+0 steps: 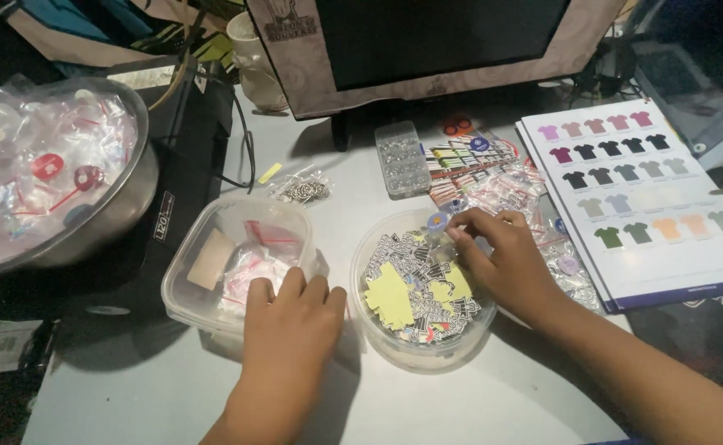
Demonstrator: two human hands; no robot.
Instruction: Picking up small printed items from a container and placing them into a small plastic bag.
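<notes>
while the left hand [289, 330] is resting at the lower centre of the frame with its fingers [294, 284] lying loosely together over the near rim of a clear square tub [182, 276], holding nothing, the right hand [502, 259] is reaching in from the lower right and hovering over the far edge of a clear round tub [394, 346]. its fingers [464, 224] are pinching together around something small just above that rim, though what they are gripping is too small to tell. the round tub is sitting at the centre of the pale tabletop [155, 395], filled with black-and-white stickers [403, 255] and a few yellow cut-outs [389, 292]. the square tub, just left of it, is holding small plastic bags [250, 264] with red strips and a tan card [210, 258]. at the upper left a metal bowl [135, 194] is sitting heaped with bagged round badges [48, 165]. behind the tubs, a clear bead box [403, 158] is lying below a dark monitor [436, 33], with a bunch of metal rings [302, 188] to its left. at the right a chart of coloured shirts [650, 239] is lying flat, near more small bags [510, 188].
</notes>
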